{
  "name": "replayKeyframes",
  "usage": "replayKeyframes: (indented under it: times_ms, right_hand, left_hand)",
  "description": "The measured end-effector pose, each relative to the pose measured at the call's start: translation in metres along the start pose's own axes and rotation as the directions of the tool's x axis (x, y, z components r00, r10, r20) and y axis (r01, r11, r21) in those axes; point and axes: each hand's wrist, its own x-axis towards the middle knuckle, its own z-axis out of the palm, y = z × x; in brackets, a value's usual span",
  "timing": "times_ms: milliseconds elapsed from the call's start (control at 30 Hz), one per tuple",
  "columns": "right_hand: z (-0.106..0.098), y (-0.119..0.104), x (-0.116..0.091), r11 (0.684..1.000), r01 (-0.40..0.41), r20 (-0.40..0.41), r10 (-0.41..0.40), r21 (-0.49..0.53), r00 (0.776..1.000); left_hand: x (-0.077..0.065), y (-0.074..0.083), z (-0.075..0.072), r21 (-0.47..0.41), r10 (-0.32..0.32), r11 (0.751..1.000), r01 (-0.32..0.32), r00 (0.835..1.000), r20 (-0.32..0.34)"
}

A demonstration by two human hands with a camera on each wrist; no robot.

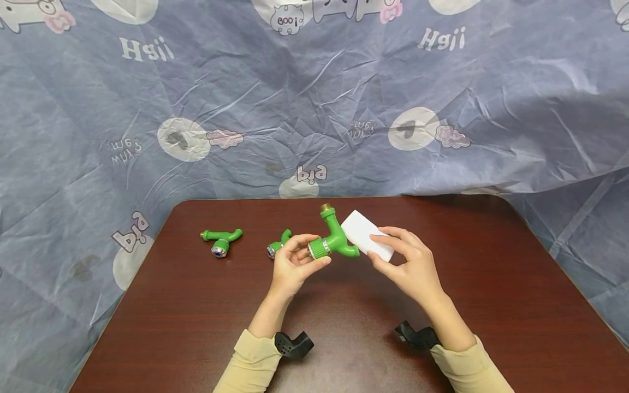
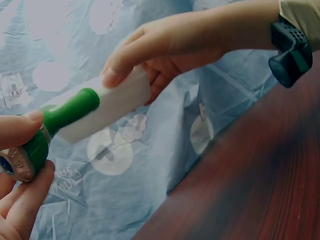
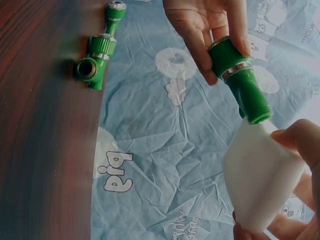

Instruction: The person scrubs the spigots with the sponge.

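Observation:
My left hand point(image 1: 290, 267) grips a green plastic faucet point(image 1: 336, 237) by its ribbed knob, thumb and fingers around it. The faucet is held above the table, its brass threaded end pointing up and its spout toward the right. A white sponge block point(image 1: 363, 233) is pinched between the thumb and fingers of my right hand point(image 1: 410, 265). In the right wrist view, the sponge point(image 3: 262, 172) has a corner at the spout of the faucet point(image 3: 247, 92); whether they touch I cannot tell. The left wrist view also has the sponge point(image 2: 120, 102) behind the faucet point(image 2: 70, 110).
Two more green faucets lie on the dark red-brown table point(image 1: 196, 322): one faucet point(image 1: 221, 240) at the far left, another faucet point(image 1: 276, 248) partly hidden behind my left hand. A blue-grey printed cloth point(image 1: 314, 98) hangs behind the table. Each wrist wears a black camera mount point(image 1: 294, 345).

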Motion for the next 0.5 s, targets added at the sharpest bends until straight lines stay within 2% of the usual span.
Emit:
replayKeyframes:
  times_ms: [133,267,367,500]
  right_hand:
    - [-0.002,-0.003,0.001,0.997,0.008,0.02,-0.009,0.072,1.0]
    - [-0.002,-0.006,0.002,0.989,0.046,0.033,-0.051,0.143,0.998]
    - [-0.003,-0.007,0.004,0.977,0.092,0.014,-0.096,0.192,0.995]
    - [-0.003,-0.006,0.006,0.947,0.192,-0.002,-0.199,0.257,0.98]
  left_hand:
    - [-0.001,-0.001,-0.001,0.161,-0.02,0.987,0.02,1.0,-0.004]
    - [-0.003,0.002,0.003,0.316,-0.009,0.949,-0.012,0.998,0.063]
    - [-0.004,0.009,0.008,0.314,0.008,0.948,-0.049,0.991,0.13]
    - [-0.006,0.018,0.013,0.282,0.036,0.955,-0.088,0.982,0.184]
